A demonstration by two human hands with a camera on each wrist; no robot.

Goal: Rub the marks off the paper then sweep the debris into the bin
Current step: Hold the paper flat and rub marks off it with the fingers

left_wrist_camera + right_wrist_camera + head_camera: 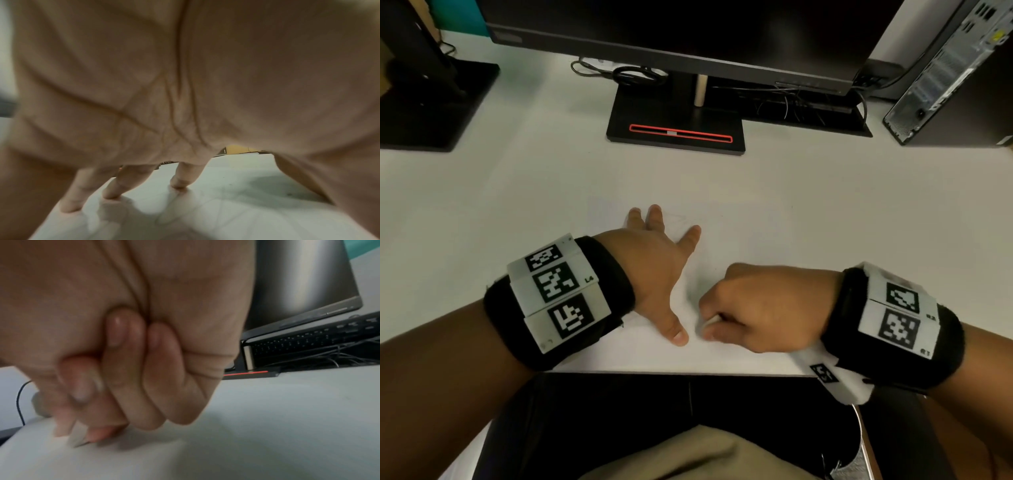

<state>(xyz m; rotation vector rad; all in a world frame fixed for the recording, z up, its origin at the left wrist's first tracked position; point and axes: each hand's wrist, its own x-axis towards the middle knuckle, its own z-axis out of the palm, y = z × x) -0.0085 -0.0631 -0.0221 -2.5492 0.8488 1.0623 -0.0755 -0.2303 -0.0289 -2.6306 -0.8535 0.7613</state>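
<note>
A white sheet of paper (pixel 722 240) lies on the white desk, hard to tell apart from it, with faint pencil marks (pixel 681 219) near my left fingers. My left hand (pixel 654 253) lies spread flat on the paper and presses it down; the left wrist view shows its fingertips (pixel 177 184) on the sheet. My right hand (pixel 756 308) is curled just right of the left thumb and pinches a small white eraser (pixel 710 322), whose tip (pixel 77 440) touches the paper. No bin is in view.
A monitor on a black stand (pixel 674 133) is at the back middle, with cables and a keyboard (pixel 308 340) behind it. A second stand base (pixel 431 102) sits at the back left and a computer tower (pixel 955 75) at the back right. The desk's front edge (pixel 688 373) is just below my hands.
</note>
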